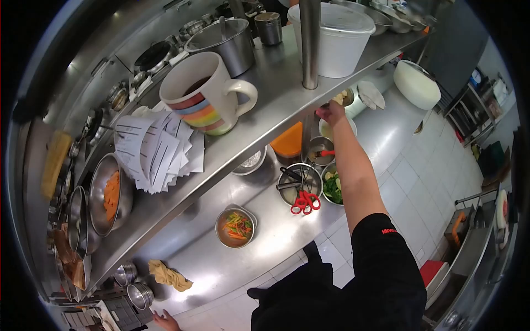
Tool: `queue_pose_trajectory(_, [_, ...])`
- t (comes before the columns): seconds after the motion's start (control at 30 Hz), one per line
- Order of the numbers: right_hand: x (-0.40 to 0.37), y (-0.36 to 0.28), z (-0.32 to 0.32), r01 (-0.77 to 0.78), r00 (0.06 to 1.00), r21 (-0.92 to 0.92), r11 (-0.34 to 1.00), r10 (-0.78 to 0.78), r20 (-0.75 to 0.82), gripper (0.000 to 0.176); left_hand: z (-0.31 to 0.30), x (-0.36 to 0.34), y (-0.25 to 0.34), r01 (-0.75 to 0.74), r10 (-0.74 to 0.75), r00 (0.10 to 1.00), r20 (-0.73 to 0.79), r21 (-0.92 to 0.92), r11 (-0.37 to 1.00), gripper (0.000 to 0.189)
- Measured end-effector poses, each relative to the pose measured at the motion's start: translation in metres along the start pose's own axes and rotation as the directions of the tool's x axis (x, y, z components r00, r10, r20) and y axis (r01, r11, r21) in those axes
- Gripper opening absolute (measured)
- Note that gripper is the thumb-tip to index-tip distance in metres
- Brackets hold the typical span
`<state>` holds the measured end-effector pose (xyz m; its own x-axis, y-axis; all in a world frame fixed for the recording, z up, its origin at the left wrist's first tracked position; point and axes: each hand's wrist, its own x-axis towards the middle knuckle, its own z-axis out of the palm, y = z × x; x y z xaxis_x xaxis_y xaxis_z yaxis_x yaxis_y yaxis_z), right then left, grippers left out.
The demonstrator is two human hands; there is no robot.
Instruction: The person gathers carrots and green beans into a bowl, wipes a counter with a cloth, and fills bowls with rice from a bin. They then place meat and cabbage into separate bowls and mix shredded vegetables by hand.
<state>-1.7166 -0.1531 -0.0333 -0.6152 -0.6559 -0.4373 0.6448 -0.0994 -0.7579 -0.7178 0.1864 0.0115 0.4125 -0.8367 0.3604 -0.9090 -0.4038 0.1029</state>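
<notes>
Left hand [165, 321]: fingers parted, seemingly empty, near stacked bowls [140, 296]. Red-handled scissors [305, 201]: in a pot [316, 177], well short of the right hand [332, 112]. This hand: at a bowl [350, 100] of pale pieces [338, 99], grip unclear; a lowered forearm [356, 174] could knock the scissors.

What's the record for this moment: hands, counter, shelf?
Right hand: at the metal bowl of pale pieces; grip unclear
Left hand: partly cropped, fingers apart, near stacked bowls
Counter: sliced vegetables in a bowl; red-handled scissors in a pot; yellowish cloth
Shelf: striped mug, paper slips, white tub
</notes>
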Motion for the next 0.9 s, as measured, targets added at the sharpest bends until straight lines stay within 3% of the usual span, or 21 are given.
queue_pose_trajectory(0.03, [0.002, 0.000, 0.003, -0.007, 1.000, -0.005, 1.000, 0.007, 0.000, 0.042, 0.002, -0.008, -0.004, 0.005, -0.005, 1.000, 0.004, 0.006, 1.000, 0.059])
queue_pose_trajectory(0.1, [0.001, -0.009, 0.013, 0.163, 0.985, 0.116, 0.980, -0.156, -0.069, 0.037, 0.019, -0.032, -0.012, 0.060, -0.050, 0.996, 0.068, -0.158, 0.986, 0.059])
queue_pose_trajectory(0.17, [0.019, -0.017, 0.000, 0.140, 0.990, 0.140, 0.980, -0.135, -0.045, 0.036, 0.045, -0.049, -0.029, 0.129, -0.105, 0.986, 0.133, -0.193, 0.973, 0.062])
queue_pose_trajectory(0.23, [0.015, -0.030, -0.019, 0.131, 0.990, 0.139, 0.982, -0.123, -0.067, 0.036, 0.086, -0.061, -0.058, -0.061, 0.053, 0.998, -0.034, -0.336, 0.940, 0.040])
queue_pose_trajectory(0.27, [-0.001, -0.040, -0.027, 0.145, 0.986, 0.107, 0.984, -0.134, -0.103, 0.037, 0.074, -0.062, -0.026, 0.000, 0.008, 1.000, 0.016, -0.472, 0.881, 0.046])
queue_pose_trajectory(0.33, [-0.043, -0.055, -0.063, 0.284, 0.959, -0.054, 0.957, -0.283, 0.032, 0.037, 0.077, -0.065, 0.014, -0.033, 0.042, 0.999, 0.003, -0.559, 0.829, 0.044])
queue_pose_trajectory(0.37, [-0.084, -0.068, -0.066, 0.321, 0.933, -0.238, 0.917, -0.350, -0.089, 0.042, 0.073, -0.063, 0.044, 0.042, 0.016, 0.996, 0.090, -0.607, 0.794, 0.044])
queue_pose_trajectory(0.4, [-0.091, -0.075, -0.099, 0.352, 0.921, -0.335, 0.874, -0.387, -0.045, 0.046, 0.080, -0.065, 0.068, 0.112, -0.004, 0.987, 0.158, -0.679, 0.725, 0.042])
queue_pose_trajectory(0.43, [-0.121, -0.091, -0.114, 0.283, 0.927, -0.461, 0.841, -0.364, -0.094, 0.046, 0.074, -0.060, 0.105, 0.130, 0.054, 0.971, 0.233, -0.705, 0.697, 0.040])
queue_pose_trajectory(0.47, [-0.160, -0.100, -0.125, 0.323, 0.894, -0.527, 0.786, -0.436, -0.103, 0.046, 0.089, -0.061, 0.130, 0.044, 0.185, 0.965, 0.188, -0.807, 0.590, 0.040])
queue_pose_trajectory(0.5, [-0.208, -0.111, -0.129, 0.307, 0.891, -0.610, 0.730, -0.446, -0.085, 0.045, 0.090, -0.061, 0.164, 0.203, 0.194, 0.923, 0.333, -0.848, 0.489, 0.041])
queue_pose_trajectory(0.6, [-0.311, -0.128, -0.156, 0.141, 0.944, -0.743, 0.654, -0.316, -0.099, 0.041, 0.092, -0.058, 0.264, 0.190, 0.421, 0.842, 0.337, -0.916, 0.353, 0.053])
queue_pose_trajectory(0.63, [-0.341, -0.130, -0.160, 0.079, 0.961, -0.764, 0.640, -0.252, -0.112, 0.039, 0.105, -0.055, 0.285, 0.232, 0.462, 0.788, 0.407, -0.891, 0.390, 0.060])
queue_pose_trajectory(0.7, [-0.397, -0.125, -0.154, 0.029, 0.984, -0.780, 0.625, -0.156, -0.089, 0.036, 0.144, -0.052, 0.325, 0.316, 0.435, 0.760, 0.483, -0.859, 0.403, 0.067])
queue_pose_trajectory(0.73, [-0.418, -0.121, -0.146, -0.016, 0.995, -0.788, 0.616, -0.064, -0.071, 0.032, 0.133, -0.044, 0.349, 0.433, 0.387, 0.731, 0.562, -0.821, 0.373, 0.068])
queue_pose_trajectory(0.77, [-0.437, -0.114, -0.135, -0.016, 0.995, -0.791, 0.612, -0.068, -0.073, 0.032, 0.123, -0.036, 0.367, 0.542, 0.345, 0.691, 0.635, -0.771, 0.334, 0.068])
queue_pose_trajectory(0.83, [-0.469, -0.094, -0.110, -0.054, 0.999, -0.815, 0.576, 0.034, -0.043, 0.030, 0.136, -0.030, 0.379, 0.607, 0.391, 0.640, 0.661, -0.747, 0.270, 0.069])
queue_pose_trajectory(0.9, [-0.465, -0.063, -0.105, -0.020, 0.984, -0.779, 0.627, 0.153, 0.097, 0.031, 0.145, -0.026, 0.383, 0.665, 0.444, 0.587, 0.677, -0.716, 0.213, 0.070])
